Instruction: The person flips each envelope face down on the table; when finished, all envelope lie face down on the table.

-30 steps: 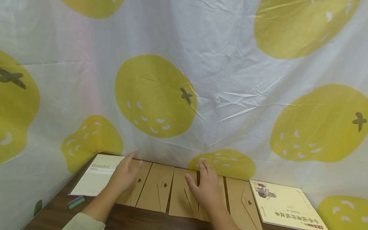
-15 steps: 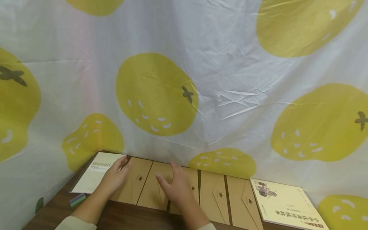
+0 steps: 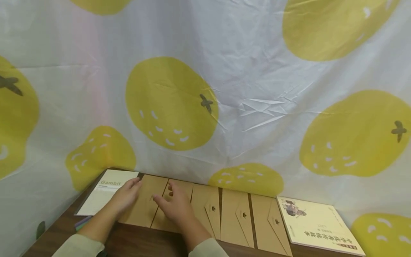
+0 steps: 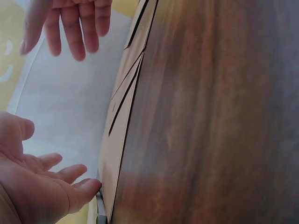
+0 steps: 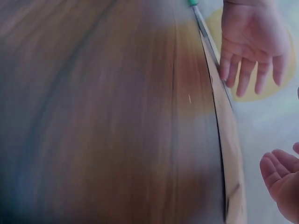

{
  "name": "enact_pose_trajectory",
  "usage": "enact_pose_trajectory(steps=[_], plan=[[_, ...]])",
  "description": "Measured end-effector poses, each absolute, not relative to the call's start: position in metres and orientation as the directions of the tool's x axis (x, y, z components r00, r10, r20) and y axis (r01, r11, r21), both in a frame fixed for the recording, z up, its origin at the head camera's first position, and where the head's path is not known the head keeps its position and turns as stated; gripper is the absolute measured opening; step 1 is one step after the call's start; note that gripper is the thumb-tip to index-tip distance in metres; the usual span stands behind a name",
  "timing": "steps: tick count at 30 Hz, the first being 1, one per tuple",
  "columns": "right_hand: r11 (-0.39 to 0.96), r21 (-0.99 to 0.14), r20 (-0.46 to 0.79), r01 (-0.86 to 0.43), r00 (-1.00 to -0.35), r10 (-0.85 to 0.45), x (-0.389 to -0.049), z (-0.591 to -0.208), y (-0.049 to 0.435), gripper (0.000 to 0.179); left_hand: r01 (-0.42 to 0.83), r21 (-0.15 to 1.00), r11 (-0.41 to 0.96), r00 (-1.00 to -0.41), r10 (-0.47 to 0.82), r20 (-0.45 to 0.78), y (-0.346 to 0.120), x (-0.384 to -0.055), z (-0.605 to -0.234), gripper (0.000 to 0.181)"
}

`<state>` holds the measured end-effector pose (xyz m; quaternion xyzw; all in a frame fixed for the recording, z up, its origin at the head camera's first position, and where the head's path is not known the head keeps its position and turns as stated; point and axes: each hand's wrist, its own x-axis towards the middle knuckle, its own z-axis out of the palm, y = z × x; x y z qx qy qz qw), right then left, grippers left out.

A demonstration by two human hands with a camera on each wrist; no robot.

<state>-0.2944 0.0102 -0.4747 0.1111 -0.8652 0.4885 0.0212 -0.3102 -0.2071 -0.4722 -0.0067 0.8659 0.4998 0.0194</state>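
Five brown envelopes lie side by side on the tabletop. I see my left hand flat with fingers spread on the first one, maybe holding it down. My right hand rests open on the second.

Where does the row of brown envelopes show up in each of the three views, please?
Head: row of brown envelopes lies bottom centre, between two booklets.
Left wrist: a thin edge-on strip, centre-left, along the wooden table.
Right wrist: a narrow strip at right.
Shared landmark: the left hand at the row's end.
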Motion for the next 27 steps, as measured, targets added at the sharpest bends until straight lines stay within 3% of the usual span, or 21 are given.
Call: enact_pose_trajectory(steps=[11,27], plan=[[0.354,-0.931,0.023,-0.086,-0.984,-0.178,-0.296,-0.481,-0.018,0.083,-0.059,0.864,0.499,-0.996,0.026,-0.083,-0.212,-0.310,-0.470,0.076],[0.405,-0.912,0.010,-0.067,-0.990,-0.140,-0.297,-0.482,-0.022,0.081,-0.078,0.882,0.466,-0.993,0.043,-0.110,-0.216,-0.311,-0.474,0.076]])
